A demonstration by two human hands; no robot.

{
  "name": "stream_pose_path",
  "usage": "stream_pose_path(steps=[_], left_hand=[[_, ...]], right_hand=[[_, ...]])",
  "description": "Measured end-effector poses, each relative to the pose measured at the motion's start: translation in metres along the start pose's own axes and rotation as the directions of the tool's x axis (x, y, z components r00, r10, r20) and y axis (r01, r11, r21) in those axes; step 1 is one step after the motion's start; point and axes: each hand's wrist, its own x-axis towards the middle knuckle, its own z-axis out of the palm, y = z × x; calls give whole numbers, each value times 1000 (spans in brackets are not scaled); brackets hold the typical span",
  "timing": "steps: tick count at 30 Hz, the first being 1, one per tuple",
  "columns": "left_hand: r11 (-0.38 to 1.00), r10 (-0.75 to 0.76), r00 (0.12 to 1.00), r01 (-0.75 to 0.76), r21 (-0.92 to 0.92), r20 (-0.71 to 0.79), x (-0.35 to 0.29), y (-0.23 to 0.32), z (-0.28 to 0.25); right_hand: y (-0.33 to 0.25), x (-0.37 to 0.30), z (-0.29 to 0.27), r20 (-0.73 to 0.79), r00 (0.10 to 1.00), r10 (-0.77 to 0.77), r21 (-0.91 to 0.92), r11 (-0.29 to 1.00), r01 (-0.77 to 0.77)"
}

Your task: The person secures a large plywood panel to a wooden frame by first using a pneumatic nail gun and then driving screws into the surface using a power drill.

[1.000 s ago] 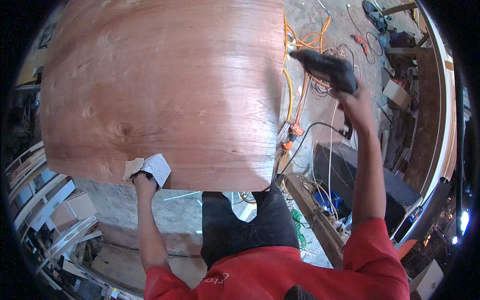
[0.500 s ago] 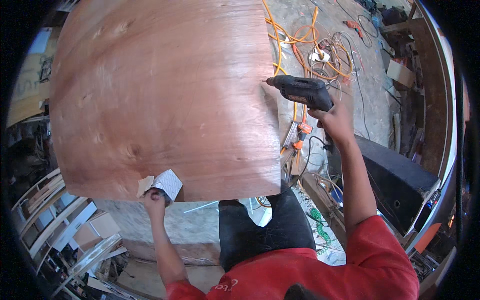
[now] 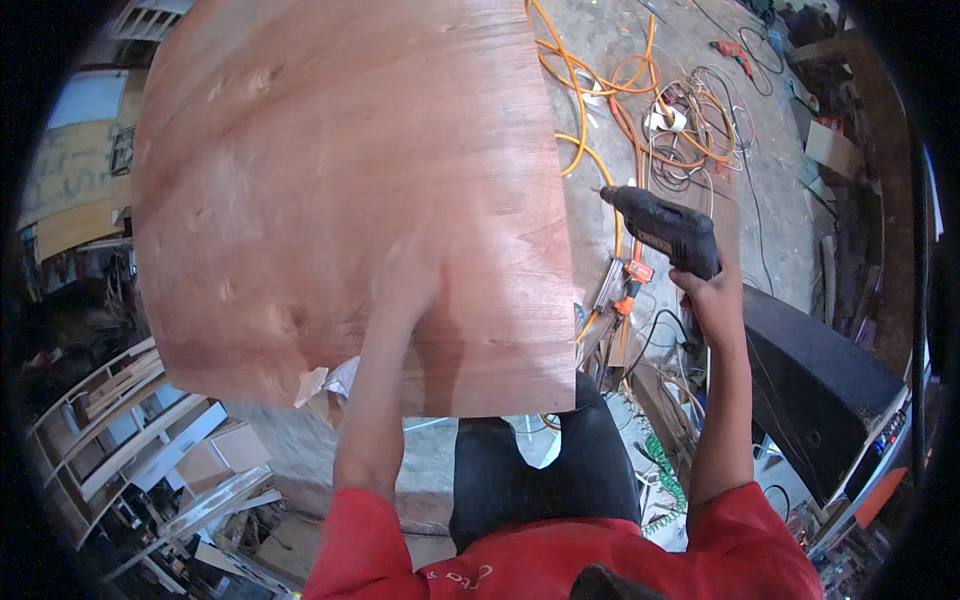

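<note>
A large reddish-brown plywood panel [image 3: 300,180] lies in front of me. In my right hand [image 3: 715,295] is a black power drill [image 3: 660,228], gripped by its handle. Its bit points left, just off the panel's right edge and apart from it. My left hand [image 3: 408,275] is over the near middle of the panel, its fingers smeared by motion. A white paper-like packet [image 3: 341,377] with a tan torn-looking piece [image 3: 311,385] lies at the panel's near edge, partly hidden behind my left forearm.
Orange hoses and cables [image 3: 690,130] tangle on the floor to the right. An orange tool [image 3: 633,280] lies beside the panel; a red drill [image 3: 733,55] is farther off. A long black box [image 3: 815,380] stands right of my arm. Wooden strips [image 3: 120,400] are stacked at left.
My left hand has left the white packet at the near edge and moved forward and right over the panel. The drill has drawn back from the panel's right edge, toward me and rightward.
</note>
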Motion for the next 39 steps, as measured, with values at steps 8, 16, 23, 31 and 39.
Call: stream_pose_path(steps=[8,16,23,31,39], left_hand=[[975,82,990,-104,198,113,206,109,26],[977,146,984,-160,139,106,203,108,45],[279,-120,991,87,-956,55,102,52,94],[-89,-126,961,237,-967,247,-14,-10,116],[-206,89,884,466,-860,458,-70,-50,112]], right_hand=[[40,-13,-24,-2,997,76,29,997,-75],[59,-11,-31,-6,993,114,6,993,-114],[37,-18,-25,10,1000,26,98,995,-27],[28,-80,-11,36,998,54,49,997,-56],[22,-184,-4,22,992,127,127,983,-129]])
